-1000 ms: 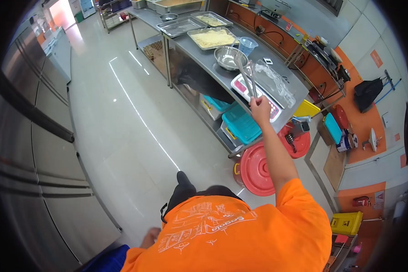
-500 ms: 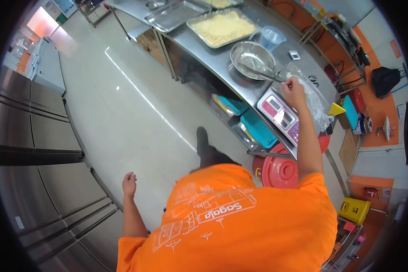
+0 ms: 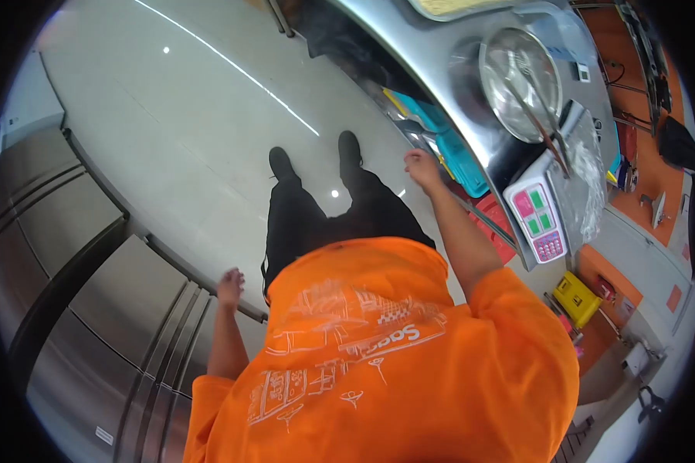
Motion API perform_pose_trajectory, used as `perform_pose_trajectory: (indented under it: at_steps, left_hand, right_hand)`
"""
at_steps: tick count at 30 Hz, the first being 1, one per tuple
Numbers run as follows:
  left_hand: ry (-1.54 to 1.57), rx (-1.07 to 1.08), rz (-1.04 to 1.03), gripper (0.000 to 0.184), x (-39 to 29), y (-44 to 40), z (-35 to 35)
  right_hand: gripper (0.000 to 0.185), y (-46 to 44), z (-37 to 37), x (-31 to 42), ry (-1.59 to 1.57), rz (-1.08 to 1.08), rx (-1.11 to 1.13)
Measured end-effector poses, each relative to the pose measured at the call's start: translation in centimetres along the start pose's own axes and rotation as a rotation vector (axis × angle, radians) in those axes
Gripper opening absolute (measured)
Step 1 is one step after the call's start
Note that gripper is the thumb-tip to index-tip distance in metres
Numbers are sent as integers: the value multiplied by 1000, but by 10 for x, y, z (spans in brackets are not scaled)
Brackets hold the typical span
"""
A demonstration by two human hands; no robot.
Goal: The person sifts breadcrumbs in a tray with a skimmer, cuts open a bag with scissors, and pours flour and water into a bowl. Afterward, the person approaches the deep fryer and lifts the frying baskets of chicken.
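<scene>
My left hand (image 3: pixel 230 288) hangs by my side near the steel fridge fronts, its fingers loosely bent and slightly blurred. It holds nothing that I can see. Held low beside the table's edge, my right hand (image 3: pixel 422 169) has loosely curled fingers and no visible object in it. Nearest to it are turquoise containers (image 3: pixel 463 162) under the table. On the tabletop stands a metal bowl (image 3: pixel 510 116). Two long utensils lean in it: a wooden-handled tool (image 3: pixel 544 135) and a metal one that looks like a fork (image 3: pixel 529 73).
A pink and white digital scale (image 3: pixel 538 220) sits at the steel table's near end, beside clear plastic film (image 3: pixel 591 185). A clear plastic jug (image 3: pixel 556 31) and a tray (image 3: pixel 455 9) are farther along. Steel fridges (image 3: pixel 116 309) line the left, and a red lid (image 3: pixel 494 224) is below the table.
My right hand has let go of the utensil at the bowl and dropped to beside the table. The view has shifted, and both my feet now show on the floor.
</scene>
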State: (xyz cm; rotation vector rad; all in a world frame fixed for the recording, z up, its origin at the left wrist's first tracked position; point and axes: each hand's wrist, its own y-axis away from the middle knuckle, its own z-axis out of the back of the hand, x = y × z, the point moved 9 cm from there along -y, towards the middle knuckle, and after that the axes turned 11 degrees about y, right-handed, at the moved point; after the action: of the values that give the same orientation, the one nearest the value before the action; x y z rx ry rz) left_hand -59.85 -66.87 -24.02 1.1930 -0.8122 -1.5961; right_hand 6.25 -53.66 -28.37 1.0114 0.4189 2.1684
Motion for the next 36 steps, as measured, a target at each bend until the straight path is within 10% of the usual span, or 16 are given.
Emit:
perform_pose_trajectory:
  at_steps: [1, 5, 9, 16, 18, 22, 29, 34, 36]
  left_hand:
    - [-6, 26, -32, 32, -24, -16, 2]
    - [63, 51, -68, 37, -129, -38, -19]
    - [150, 46, 54, 35, -107, -75, -22]
    - [-457, 168, 55, 31, -11, -133, -7]
    - [-554, 180, -76, 33, -53, -164, -41]
    - [-529, 325, -334, 33, -165, -205, -200]
    - [-242, 783, -994, 36, -270, -153, -572]
    - [-178, 562, -950, 61, -329, -110, -722]
    - [28, 353, -339, 59, -318, -139, -731]
  right_hand:
    - [16, -14, -18, -25, -195, -374, 106]
    - [24, -129, -71, -154, -161, -624, 204]
    - [56, -189, -77, -148, -1162, -1004, -265]
    - [20, -208, -71, -148, -1353, -1117, -406]
    - [23, -210, -38, -124, -1468, -776, -361]
    - [32, -159, 18, -37, -1567, -543, -612]
    - [40, -145, 42, -1, -1695, -365, -424]
    - [41, -141, 28, -20, -1673, -461, -453]
    - [40, -135, 28, -35, -1701, -505, -505]
